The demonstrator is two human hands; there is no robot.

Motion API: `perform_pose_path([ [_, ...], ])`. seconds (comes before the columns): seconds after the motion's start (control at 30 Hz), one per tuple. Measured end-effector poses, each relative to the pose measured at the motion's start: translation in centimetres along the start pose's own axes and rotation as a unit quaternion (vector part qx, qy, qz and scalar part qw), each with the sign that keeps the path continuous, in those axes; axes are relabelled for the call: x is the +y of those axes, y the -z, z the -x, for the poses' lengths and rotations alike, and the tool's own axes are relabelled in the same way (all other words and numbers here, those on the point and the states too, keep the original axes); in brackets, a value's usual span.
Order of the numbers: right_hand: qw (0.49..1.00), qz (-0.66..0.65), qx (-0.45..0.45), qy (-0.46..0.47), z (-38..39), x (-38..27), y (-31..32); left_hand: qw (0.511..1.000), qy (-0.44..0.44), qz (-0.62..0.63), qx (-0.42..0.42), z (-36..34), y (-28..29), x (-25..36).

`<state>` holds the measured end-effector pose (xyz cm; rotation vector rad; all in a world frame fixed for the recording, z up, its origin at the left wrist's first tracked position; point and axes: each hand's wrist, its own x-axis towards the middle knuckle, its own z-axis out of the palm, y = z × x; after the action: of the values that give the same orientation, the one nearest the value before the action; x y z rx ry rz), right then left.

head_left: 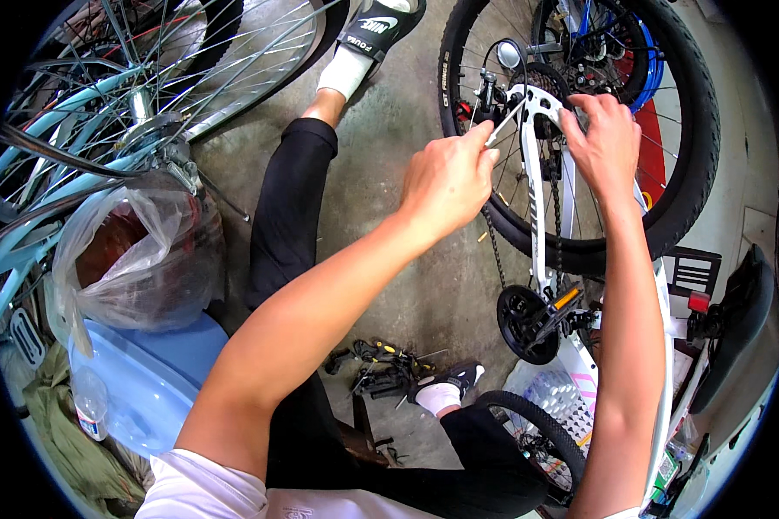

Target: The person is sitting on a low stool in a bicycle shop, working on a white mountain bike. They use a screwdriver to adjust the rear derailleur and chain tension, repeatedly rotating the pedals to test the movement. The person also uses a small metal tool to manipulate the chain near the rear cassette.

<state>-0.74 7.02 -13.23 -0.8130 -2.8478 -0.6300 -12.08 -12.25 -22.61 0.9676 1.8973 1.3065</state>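
Head view: 2 hands at the rear end of an upturned white bicycle frame (535, 199).
Left hand (446, 177) pinches a thin silver tool (502, 125) against the frame's dropout; right hand (604, 138) grips the frame beside the black knobbly rear wheel (692, 156). Wheel and black chain (556, 186) look mounted; adjustment seems unfinished, with loose black tools (381, 368) on the floor.

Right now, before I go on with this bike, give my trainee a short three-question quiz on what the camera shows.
1. True or false: the left hand pinches a thin tool aimed at the white frame.
2. What does the right hand grip? A) the rear tyre B) the white frame end near the axle C) the pedal
3. What lies on the floor between the person's legs?

Key: 1 true; 2 B; 3 a pile of hand tools.
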Motion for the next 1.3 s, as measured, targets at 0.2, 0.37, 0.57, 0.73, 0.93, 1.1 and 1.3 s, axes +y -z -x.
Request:
perform_pose_path([
  [0.2,0.994,-0.063,-0.089,0.025,-0.4,0.0,-0.9,0.993,0.061,0.103,0.022,-0.7,-2.2,2.5],
  [0.37,0.993,-0.073,-0.092,0.008,-0.4,-0.3,-0.6,0.978,0.141,0.151,0.036,-0.4,-4.1,4.7],
  [0.57,0.985,-0.117,-0.124,-0.038,-0.4,-0.6,-0.2,0.979,0.146,0.134,0.043,-1.1,-4.5,4.6],
  [0.73,0.982,-0.127,-0.130,-0.050,-0.5,-0.5,-0.2,0.980,0.164,0.106,0.038,-1.0,-5.0,5.4],
  [0.93,0.984,-0.133,-0.118,-0.030,-0.4,-0.5,-0.1,0.980,0.158,0.096,0.073,-1.0,-7.3,5.1],
  [1.1,0.986,-0.134,-0.099,-0.007,0.1,-0.7,0.2,0.985,0.129,0.112,0.040,-1.3,-5.5,3.7],
  [1.3,0.986,-0.136,-0.095,-0.003,-0.1,-1.3,0.5,0.966,0.171,0.185,0.059,-1.0,-6.1,4.4],
])
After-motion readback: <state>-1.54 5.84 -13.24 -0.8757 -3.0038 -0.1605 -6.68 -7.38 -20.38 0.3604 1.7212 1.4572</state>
